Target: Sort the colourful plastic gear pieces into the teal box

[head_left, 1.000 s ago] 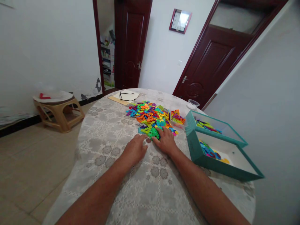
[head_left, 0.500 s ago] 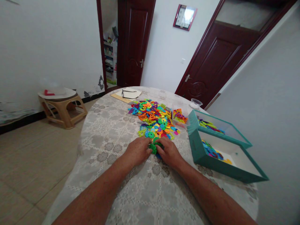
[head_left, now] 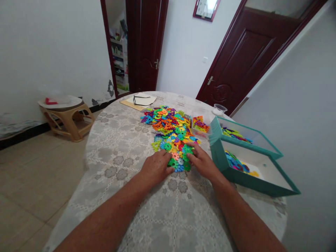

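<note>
My left hand (head_left: pixel 156 166) rests at the near left edge of a pile of colourful notched plastic discs (head_left: pixel 168 122). Its thumb and fingertips are apart and touch the rim of a green disc (head_left: pixel 172 163). On the other side, my right hand (head_left: pixel 201 160) has its fingers spread over more green discs (head_left: pixel 187 149) at the pile's right edge. Between the two hands lie a salmon-pink disc (head_left: pixel 175 156) and a blue disc (head_left: pixel 179 168). The undersides of the fingers are hidden.
A teal box (head_left: pixel 252 183) with two compartments holds loose pieces on the right. Beside it stand a clear container (head_left: pixel 201 124) of plastic pieces and a clear bowl (head_left: pixel 219 108). Glasses (head_left: pixel 141 100) lie on paper at the back left. A stool (head_left: pixel 69 120) stands beyond the table.
My hands have moved apart, the right one to the right and slightly forward. The green discs that were bunched between them now lie spread out, with pink and blue ones showing. The view has tilted downward.
</note>
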Motion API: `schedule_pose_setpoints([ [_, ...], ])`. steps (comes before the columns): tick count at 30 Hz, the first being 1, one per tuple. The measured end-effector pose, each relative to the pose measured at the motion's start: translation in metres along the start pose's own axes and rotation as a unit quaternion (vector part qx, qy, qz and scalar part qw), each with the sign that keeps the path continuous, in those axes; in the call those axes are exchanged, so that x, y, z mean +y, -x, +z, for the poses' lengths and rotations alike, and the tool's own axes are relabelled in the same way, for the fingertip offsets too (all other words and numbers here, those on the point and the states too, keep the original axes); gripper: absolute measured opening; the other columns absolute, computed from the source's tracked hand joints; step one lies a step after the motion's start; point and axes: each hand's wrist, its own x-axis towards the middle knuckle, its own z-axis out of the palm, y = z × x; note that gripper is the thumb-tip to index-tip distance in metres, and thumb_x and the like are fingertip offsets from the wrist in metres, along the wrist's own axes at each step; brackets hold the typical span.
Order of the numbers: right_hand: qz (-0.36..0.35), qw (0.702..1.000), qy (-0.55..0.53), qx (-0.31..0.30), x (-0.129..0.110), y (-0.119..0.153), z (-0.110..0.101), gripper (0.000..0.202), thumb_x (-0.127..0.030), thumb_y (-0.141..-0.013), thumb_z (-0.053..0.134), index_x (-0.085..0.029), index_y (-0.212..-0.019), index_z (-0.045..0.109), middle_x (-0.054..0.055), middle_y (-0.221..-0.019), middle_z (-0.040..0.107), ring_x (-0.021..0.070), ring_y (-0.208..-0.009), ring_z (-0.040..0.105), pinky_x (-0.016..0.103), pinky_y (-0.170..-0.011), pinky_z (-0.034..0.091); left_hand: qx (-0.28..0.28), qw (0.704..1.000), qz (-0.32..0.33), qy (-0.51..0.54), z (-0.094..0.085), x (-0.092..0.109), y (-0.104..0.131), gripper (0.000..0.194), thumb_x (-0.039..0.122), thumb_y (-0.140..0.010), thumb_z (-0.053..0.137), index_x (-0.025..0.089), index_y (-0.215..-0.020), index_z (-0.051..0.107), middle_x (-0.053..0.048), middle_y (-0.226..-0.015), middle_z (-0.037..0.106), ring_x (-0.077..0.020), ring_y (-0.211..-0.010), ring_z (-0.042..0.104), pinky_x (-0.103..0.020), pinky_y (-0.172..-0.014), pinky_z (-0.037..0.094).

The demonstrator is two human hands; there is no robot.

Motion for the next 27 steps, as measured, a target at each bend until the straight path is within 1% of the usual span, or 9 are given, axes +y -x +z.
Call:
schedule_pose_setpoints([
  [4,0.013,1.0,0.002,-0.01,-0.001,0.002,-0.016,0.053,-0.034,-0.092,0.059,-0.022,-0.143,0.052,-0.007,-0.072,0.055,0.0153,-0.064,0.056,0.027,-0.059,0.043,-0.009,0.999,0.005,-0.032,-0.001,0.006,0.0,0.044,0.045,-0.086,0.078,0.024,-0.123,0.068,-0.013,-0.123,0.065,-0.0332,-0.112,0.063,-0.04,-0.088,0.053],
  [8,0.014,0.999,0.027,-0.033,-0.004,0.001,-0.028,0.032,-0.032,-0.09,0.061,-0.02,-0.119,0.066,-0.004,-0.073,0.062,0.0156,-0.065,0.058,0.028,-0.062,0.046,-0.008,0.999,0.024,-0.038,0.0,0.003,-0.001,0.043,0.051,-0.083,0.08,0.026,-0.116,0.069,-0.011,-0.122,0.065,-0.0314,-0.112,0.061,-0.037,-0.086,0.052],
  [11,0.024,0.997,0.029,-0.063,-0.006,0.001,-0.031,0.026,-0.029,-0.09,0.06,-0.02,-0.113,0.068,-0.003,-0.075,0.063,0.0152,-0.065,0.058,0.027,-0.061,0.045,-0.009,0.998,0.046,-0.047,0.004,-0.001,-0.004,0.032,0.046,-0.088,0.077,0.025,-0.112,0.069,-0.011,-0.12,0.065,-0.0309,-0.112,0.061,-0.037,-0.087,0.052],
  [16,0.034,0.99,-0.014,-0.136,-0.009,0.005,-0.035,0.024,-0.027,-0.089,0.063,-0.022,-0.112,0.068,-0.003,-0.081,0.064,0.0139,-0.066,0.057,0.026,-0.061,0.046,0.008,0.998,0.057,-0.03,0.013,-0.008,-0.009,0.014,0.033,-0.097,0.066,0.024,-0.105,0.07,-0.011,-0.112,0.068,-0.029,-0.108,0.062,-0.037,-0.086,0.051],
  [19,0.032,0.983,-0.033,-0.177,-0.014,0.01,-0.039,0.02,-0.029,-0.09,0.065,-0.023,-0.109,0.069,-0.002,-0.083,0.064,0.0136,-0.067,0.056,0.026,-0.062,0.046,0.013,0.998,0.051,-0.019,0.017,-0.012,-0.012,0.015,0.034,-0.1,0.059,0.023,-0.103,0.07,-0.01,-0.106,0.07,-0.028,-0.104,0.064,-0.036,-0.086,0.05],
  [21,0.028,0.978,-0.027,-0.205,-0.019,0.013,-0.039,0.016,-0.03,-0.092,0.065,-0.023,-0.105,0.07,-0.002,-0.08,0.063,0.014,-0.067,0.056,0.026,-0.062,0.045,0.02,0.999,0.038,-0.011,0.018,-0.013,-0.013,0.017,0.032,-0.101,0.057,0.023,-0.108,0.071,-0.01,-0.105,0.072,-0.0278,-0.103,0.065,-0.036,-0.088,0.05],
  [23,0.005,0.979,0.004,-0.203,-0.024,0.014,-0.035,0.012,-0.031,-0.092,0.065,-0.023,-0.099,0.071,-0.002,-0.08,0.063,0.0148,-0.069,0.056,0.026,-0.064,0.045,0.035,0.999,0.018,0.019,0.017,-0.012,-0.013,0.022,0.027,-0.1,0.056,0.023,-0.115,0.071,-0.011,-0.109,0.074,-0.0277,-0.104,0.067,-0.037,-0.091,0.05],
  [25,-0.042,0.983,0.041,-0.171,-0.028,0.015,-0.027,0.009,-0.03,-0.091,0.066,-0.024,-0.095,0.071,0.0,-0.085,0.065,0.0167,-0.077,0.059,0.028,-0.071,0.046,0.053,0.996,-0.005,0.076,0.013,-0.011,-0.012,0.027,0.024,-0.098,0.056,0.024,-0.121,0.07,-0.01,-0.114,0.076,-0.0273,-0.106,0.068,-0.038,-0.095,0.05],
  [27,-0.09,0.986,0.047,-0.13,-0.032,0.015,-0.016,0.009,-0.03,-0.092,0.066,-0.024,-0.097,0.072,0.002,-0.097,0.068,0.0188,-0.089,0.061,0.031,-0.081,0.048,0.063,0.986,-0.026,0.15,0.008,-0.008,-0.011,0.027,0.026,-0.096,0.058,0.025,-0.119,0.071,-0.008,-0.109,0.077,-0.0255,-0.1,0.069,-0.037,-0.091,0.05],
])
